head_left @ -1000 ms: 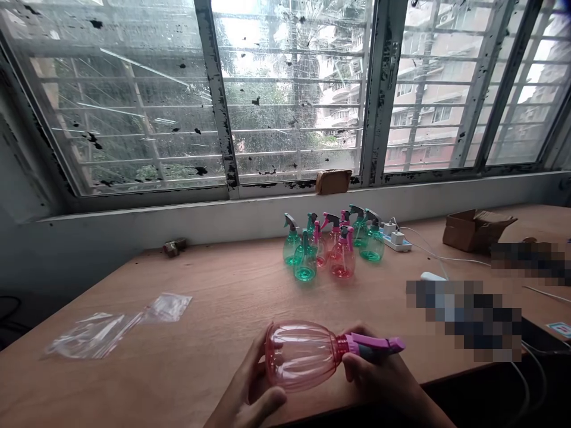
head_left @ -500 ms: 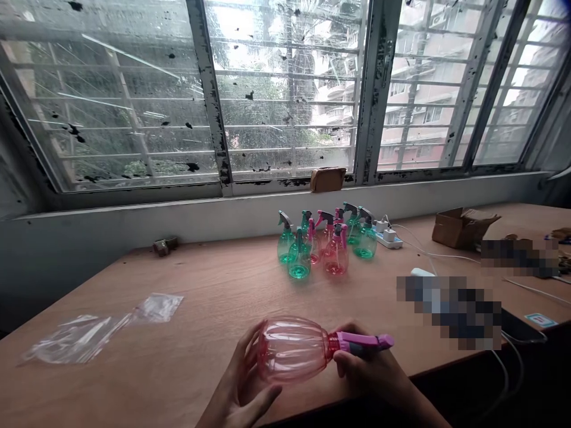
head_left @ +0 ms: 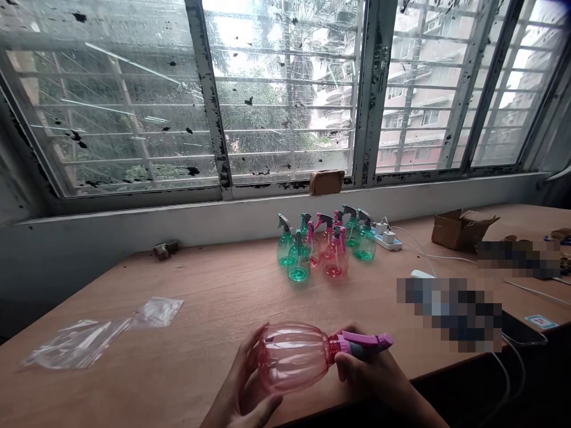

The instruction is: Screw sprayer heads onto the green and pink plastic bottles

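Observation:
A clear pink spray bottle (head_left: 294, 358) lies sideways between my hands above the table's front edge, its pink and dark trigger head pointing right. My left hand (head_left: 243, 380) cups the base end, thumb below and fingers behind. With thumb and fingers closed, my right hand (head_left: 363, 368) grips the bottle at its neck and spray head. Further back, several green spray bottles (head_left: 298, 264) and pink spray bottles (head_left: 335, 261) stand upright in a close group.
Clear plastic bags (head_left: 84, 342) lie on the wooden table (head_left: 200, 279) at left. A white power strip (head_left: 389, 239) with plugs and cables sits behind the bottles. To the right are an open cardboard box (head_left: 461, 229) and a dark phone (head_left: 520, 327). A brown block (head_left: 326, 182) rests on the sill.
The view has tilted slightly, so the scene sits a little lower. The pink bottle and both hands keep nearly the same grip.

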Demonstrator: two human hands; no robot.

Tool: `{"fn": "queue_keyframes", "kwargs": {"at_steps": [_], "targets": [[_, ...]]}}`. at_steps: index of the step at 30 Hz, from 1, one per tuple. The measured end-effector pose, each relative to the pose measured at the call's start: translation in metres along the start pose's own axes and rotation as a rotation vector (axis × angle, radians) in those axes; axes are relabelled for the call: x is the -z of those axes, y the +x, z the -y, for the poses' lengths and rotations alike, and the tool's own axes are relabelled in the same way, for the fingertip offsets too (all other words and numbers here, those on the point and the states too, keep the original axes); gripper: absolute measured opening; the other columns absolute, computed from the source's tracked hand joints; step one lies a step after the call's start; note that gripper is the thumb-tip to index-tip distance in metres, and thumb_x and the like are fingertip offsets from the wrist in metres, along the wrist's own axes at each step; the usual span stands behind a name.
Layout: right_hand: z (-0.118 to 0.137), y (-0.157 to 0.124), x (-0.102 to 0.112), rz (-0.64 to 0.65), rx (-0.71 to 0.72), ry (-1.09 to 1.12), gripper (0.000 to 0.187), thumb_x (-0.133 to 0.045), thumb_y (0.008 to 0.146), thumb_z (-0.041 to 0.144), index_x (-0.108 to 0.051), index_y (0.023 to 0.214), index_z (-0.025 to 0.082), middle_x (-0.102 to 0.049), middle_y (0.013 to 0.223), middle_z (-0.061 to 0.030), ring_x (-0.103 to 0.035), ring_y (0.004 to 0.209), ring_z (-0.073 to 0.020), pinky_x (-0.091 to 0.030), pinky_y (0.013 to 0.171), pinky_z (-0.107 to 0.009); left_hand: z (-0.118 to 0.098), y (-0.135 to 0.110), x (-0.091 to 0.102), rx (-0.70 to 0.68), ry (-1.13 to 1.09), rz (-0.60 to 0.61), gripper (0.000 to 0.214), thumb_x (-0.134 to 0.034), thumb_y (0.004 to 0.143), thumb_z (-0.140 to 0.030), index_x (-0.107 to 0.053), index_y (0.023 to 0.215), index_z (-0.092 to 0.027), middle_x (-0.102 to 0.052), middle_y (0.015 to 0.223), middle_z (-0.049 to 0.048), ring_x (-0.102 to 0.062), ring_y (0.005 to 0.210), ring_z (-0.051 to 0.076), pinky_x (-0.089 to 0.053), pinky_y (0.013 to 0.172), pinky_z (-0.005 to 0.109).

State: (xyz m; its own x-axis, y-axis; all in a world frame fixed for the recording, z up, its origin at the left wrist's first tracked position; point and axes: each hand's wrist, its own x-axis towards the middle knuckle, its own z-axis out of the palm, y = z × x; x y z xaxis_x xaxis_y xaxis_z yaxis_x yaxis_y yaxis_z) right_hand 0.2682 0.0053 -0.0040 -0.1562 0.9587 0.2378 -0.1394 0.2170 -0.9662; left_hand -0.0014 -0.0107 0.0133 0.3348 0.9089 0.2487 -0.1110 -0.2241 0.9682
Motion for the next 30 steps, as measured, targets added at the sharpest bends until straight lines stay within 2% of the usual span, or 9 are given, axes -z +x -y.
{"fn": "queue_keyframes", "kwargs": {"at_steps": [2, 5, 8, 13, 17, 20, 24, 30], "targets": [[-0.001, 0.0, 0.0, -0.013, -0.003, 0.009, 0.032, -0.08, 0.078, 0.041, -0.06, 0.085, 0.018, -0.065, 0.054, 0.0039, -0.057, 0.044, -0.0125, -0.046, 0.042, -0.02, 0.002, 0.0, 0.002, 0.022, 0.02, -0.006, 0.074, -0.076, 0.084, -0.035, -0.037, 0.146, -0.041, -0.039, 0.16, 0.0036, -0.038, 0.145, 0.031, -0.033, 0.118, 0.044], [-0.002, 0.0, -0.001, -0.017, -0.006, 0.009, 0.033, -0.08, 0.077, 0.042, -0.06, 0.085, 0.018, -0.065, 0.053, 0.0041, -0.056, 0.043, -0.0122, -0.045, 0.041, -0.02, 0.009, 0.003, 0.008, 0.037, -0.008, 0.005, 0.082, -0.074, 0.081, -0.048, -0.031, 0.15, -0.035, -0.042, 0.157, 0.0103, -0.05, 0.135, 0.035, -0.038, 0.114, 0.052], [-0.001, -0.001, -0.001, -0.01, -0.015, -0.009, 0.03, -0.08, 0.078, 0.041, -0.062, 0.087, 0.018, -0.066, 0.054, 0.0039, -0.057, 0.044, -0.0128, -0.047, 0.043, -0.021, 0.012, 0.004, 0.01, 0.061, -0.05, 0.006, 0.077, -0.072, 0.083, -0.05, -0.034, 0.148, -0.033, -0.046, 0.154, 0.0127, -0.056, 0.129, 0.035, -0.043, 0.109, 0.054], [0.0, -0.001, 0.0, -0.001, -0.011, -0.016, 0.029, -0.08, 0.079, 0.041, -0.062, 0.087, 0.019, -0.066, 0.054, 0.0041, -0.058, 0.046, -0.0133, -0.048, 0.044, -0.021, -0.004, 0.001, 0.004, 0.091, -0.037, 0.036, 0.075, -0.077, 0.083, -0.035, -0.037, 0.146, -0.04, -0.044, 0.158, 0.0046, -0.042, 0.143, 0.032, -0.039, 0.115, 0.044], [-0.001, 0.001, 0.0, -0.002, -0.005, -0.032, 0.031, -0.08, 0.078, 0.043, -0.061, 0.084, 0.019, -0.066, 0.054, 0.004, -0.058, 0.045, -0.0133, -0.047, 0.043, -0.021, -0.009, 0.002, 0.004, 0.068, 0.052, 0.032, 0.075, -0.075, 0.085, -0.031, -0.035, 0.147, -0.042, -0.042, 0.159, 0.0027, -0.037, 0.146, 0.031, -0.027, 0.122, 0.045], [-0.001, 0.001, 0.0, -0.007, 0.001, -0.039, 0.032, -0.08, 0.078, 0.044, -0.061, 0.083, 0.019, -0.066, 0.053, 0.0036, -0.058, 0.045, -0.014, -0.047, 0.043, -0.022, -0.003, 0.003, 0.006, 0.055, 0.026, 0.046, 0.077, -0.075, 0.085, -0.038, -0.032, 0.149, -0.04, -0.048, 0.155, 0.0072, -0.046, 0.14, 0.033, -0.033, 0.118, 0.05], [0.0, -0.001, -0.001, 0.008, -0.004, -0.065, 0.032, -0.08, 0.078, 0.045, -0.062, 0.084, 0.019, -0.066, 0.055, 0.003, -0.059, 0.047, -0.0149, -0.048, 0.044, -0.023, 0.009, 0.005, 0.007, 0.003, -0.042, -0.007, 0.07, -0.068, 0.085, -0.051, -0.037, 0.146, -0.037, -0.049, 0.153, 0.0104, -0.053, 0.133, 0.036, -0.038, 0.113, 0.054], [0.006, -0.002, -0.002, 0.0, -0.014, -0.082, 0.031, -0.079, 0.078, 0.045, -0.065, 0.086, 0.019, -0.065, 0.058, 0.0028, -0.061, 0.05, -0.0165, -0.05, 0.047, -0.025, 0.002, 0.002, 0.003, 0.046, -0.049, 0.032, 0.077, -0.077, 0.082, -0.035, -0.036, 0.147, -0.04, -0.039, 0.161, 0.0051, -0.039, 0.145, 0.032, -0.037, 0.116, 0.045]]}}
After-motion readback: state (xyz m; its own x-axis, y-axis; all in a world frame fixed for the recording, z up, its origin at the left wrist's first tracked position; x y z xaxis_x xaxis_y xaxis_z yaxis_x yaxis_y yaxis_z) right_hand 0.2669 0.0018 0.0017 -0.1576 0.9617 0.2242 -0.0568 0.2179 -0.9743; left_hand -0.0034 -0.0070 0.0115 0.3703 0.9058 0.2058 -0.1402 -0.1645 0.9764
